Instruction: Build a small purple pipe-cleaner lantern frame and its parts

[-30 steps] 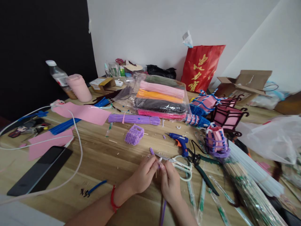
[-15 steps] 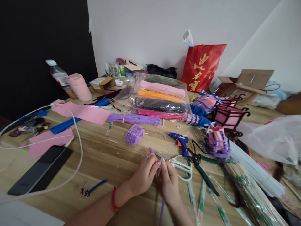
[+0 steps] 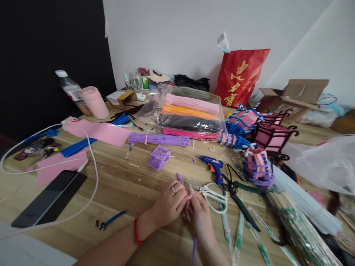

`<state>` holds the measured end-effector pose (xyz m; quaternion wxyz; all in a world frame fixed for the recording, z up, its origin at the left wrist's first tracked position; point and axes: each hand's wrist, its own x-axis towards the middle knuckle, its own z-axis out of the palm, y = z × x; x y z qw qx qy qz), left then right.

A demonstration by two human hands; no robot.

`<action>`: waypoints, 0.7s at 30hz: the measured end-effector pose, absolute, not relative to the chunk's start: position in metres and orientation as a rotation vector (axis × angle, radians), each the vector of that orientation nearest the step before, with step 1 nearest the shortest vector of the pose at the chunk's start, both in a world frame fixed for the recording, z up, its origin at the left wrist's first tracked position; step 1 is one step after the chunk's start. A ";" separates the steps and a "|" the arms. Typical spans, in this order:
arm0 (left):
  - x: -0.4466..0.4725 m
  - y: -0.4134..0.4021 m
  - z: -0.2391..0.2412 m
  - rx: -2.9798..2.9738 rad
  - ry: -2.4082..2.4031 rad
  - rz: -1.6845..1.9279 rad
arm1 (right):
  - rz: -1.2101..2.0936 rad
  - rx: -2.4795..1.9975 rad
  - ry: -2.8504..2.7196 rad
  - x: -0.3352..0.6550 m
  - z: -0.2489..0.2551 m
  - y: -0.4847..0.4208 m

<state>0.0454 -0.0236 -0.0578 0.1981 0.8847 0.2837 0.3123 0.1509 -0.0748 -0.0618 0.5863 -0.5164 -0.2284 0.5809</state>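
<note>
My left hand (image 3: 169, 203) and my right hand (image 3: 201, 216) meet low in the middle of the wooden table (image 3: 124, 188), fingers pinched together on a purple pipe cleaner (image 3: 193, 251). Its long end trails down under my right wrist and a short tip sticks up by my left knuckles. A thin stick seems to be held with it, though I cannot tell for sure. A small purple woven basket piece (image 3: 158, 157) lies beyond my hands. White-handled scissors (image 3: 213, 193) and a blue glue gun (image 3: 213, 165) lie just to the right.
Bagged pipe cleaner bundles (image 3: 191, 116) and a loose purple bundle (image 3: 158, 139) lie further back. Pink-and-blue lanterns (image 3: 257, 127), black pliers (image 3: 241, 203) and white sticks (image 3: 302, 201) crowd the right. A phone (image 3: 50, 201), white cable (image 3: 91, 170), pink sheets (image 3: 97, 132) and a pink cup (image 3: 94, 102) are left.
My hands have stayed together on the pipe cleaner and shifted slightly lower and closer. The view has drifted a little; nothing else on the table has moved.
</note>
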 end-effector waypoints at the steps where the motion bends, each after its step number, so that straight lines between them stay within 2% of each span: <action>1: 0.046 -0.023 -0.058 2.474 0.797 0.860 | 1.356 -1.211 -0.570 0.153 -0.062 -0.074; 8: 0.046 -0.019 -0.047 2.122 0.920 0.904 | 0.996 -1.451 -0.867 0.171 -0.060 -0.069; 21: 0.048 -0.016 -0.049 1.546 0.884 0.698 | 0.905 -1.520 -0.971 0.177 -0.064 -0.070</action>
